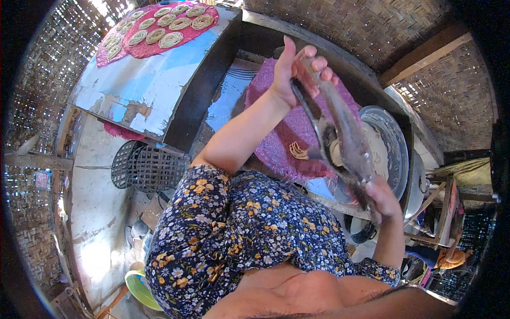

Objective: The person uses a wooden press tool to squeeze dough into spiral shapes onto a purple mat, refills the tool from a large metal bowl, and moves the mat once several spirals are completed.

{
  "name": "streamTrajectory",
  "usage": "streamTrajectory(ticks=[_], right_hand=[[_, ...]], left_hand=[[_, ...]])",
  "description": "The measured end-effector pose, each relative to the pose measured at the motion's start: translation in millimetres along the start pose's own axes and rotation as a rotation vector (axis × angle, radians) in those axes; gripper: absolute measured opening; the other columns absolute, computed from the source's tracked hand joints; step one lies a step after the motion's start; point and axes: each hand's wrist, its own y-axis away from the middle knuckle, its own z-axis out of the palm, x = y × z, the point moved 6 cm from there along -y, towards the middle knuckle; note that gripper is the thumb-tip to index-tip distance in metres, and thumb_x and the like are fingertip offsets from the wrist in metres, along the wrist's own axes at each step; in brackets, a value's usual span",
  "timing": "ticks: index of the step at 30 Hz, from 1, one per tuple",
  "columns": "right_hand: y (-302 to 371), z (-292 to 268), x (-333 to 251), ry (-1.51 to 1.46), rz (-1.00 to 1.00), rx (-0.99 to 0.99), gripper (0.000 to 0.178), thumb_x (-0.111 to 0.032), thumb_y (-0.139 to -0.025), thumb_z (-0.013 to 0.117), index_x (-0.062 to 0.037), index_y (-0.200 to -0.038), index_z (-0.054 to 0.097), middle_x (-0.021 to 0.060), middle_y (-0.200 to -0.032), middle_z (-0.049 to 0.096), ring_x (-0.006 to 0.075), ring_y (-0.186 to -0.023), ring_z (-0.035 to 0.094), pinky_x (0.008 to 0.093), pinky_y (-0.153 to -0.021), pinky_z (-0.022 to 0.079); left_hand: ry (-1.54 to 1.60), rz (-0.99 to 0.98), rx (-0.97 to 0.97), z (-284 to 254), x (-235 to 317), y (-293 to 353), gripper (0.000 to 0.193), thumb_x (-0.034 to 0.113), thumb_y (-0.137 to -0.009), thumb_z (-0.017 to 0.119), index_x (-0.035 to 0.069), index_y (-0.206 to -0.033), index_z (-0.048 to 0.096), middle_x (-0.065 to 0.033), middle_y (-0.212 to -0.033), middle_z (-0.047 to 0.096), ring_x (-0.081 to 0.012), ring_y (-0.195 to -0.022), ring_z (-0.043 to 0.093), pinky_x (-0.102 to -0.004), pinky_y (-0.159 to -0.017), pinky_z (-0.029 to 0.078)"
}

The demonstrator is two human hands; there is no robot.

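Observation:
A long, dark wooden press [348, 125] with two bars slants across in front of me, a pale round part showing between the bars. My left hand [287, 77] is closed on its far upper end, thumb sticking up and fingers over the top bar. At the near lower end, my right hand [383, 198] grips the press; its fingers are partly hidden. Pale thin dough strands [299, 151] lie in a small bundle beneath, on a pink-purple mesh cloth [271, 133]. Partly behind the press stands a large metal basin [399, 141] holding pale dough [376, 142].
Coiled dough rounds [166, 20] lie on a red cloth [143, 49] over the blue-white tabletop [159, 80] at far left. Dark woven baskets [151, 167] stand below it. A dark raised ledge [207, 80] borders the work surface. Another person [451, 258] is at far right.

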Motion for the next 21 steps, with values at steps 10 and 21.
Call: streamTrajectory(ticks=[10,21], right_hand=[[11,9,-13,0.092,-0.072,0.048,0.068,-0.051,-0.067,0.062,0.0032,-0.107,0.054,0.0038,-0.078,0.057,0.0114,-0.072,0.053,0.0257,-0.063,0.043],[4,4,-36,0.237,-0.110,0.107,0.067,-0.047,-0.066,0.066,0.0040,-0.109,0.055,0.0064,-0.092,0.061,0.0138,-0.085,0.054,0.0289,-0.077,0.042]], left_hand=[[-0.098,0.007,-0.129,51,21,-8,0.048,0.061,-0.084,0.036,0.018,-0.082,0.055,0.0012,-0.072,0.056,-0.0191,-0.073,0.057,-0.0515,-0.096,0.031],[-0.181,0.036,-0.244,70,44,-22,0.043,0.057,-0.086,0.039,0.018,-0.085,0.057,0.0028,-0.073,0.056,-0.0173,-0.074,0.057,-0.0518,-0.100,0.028]])
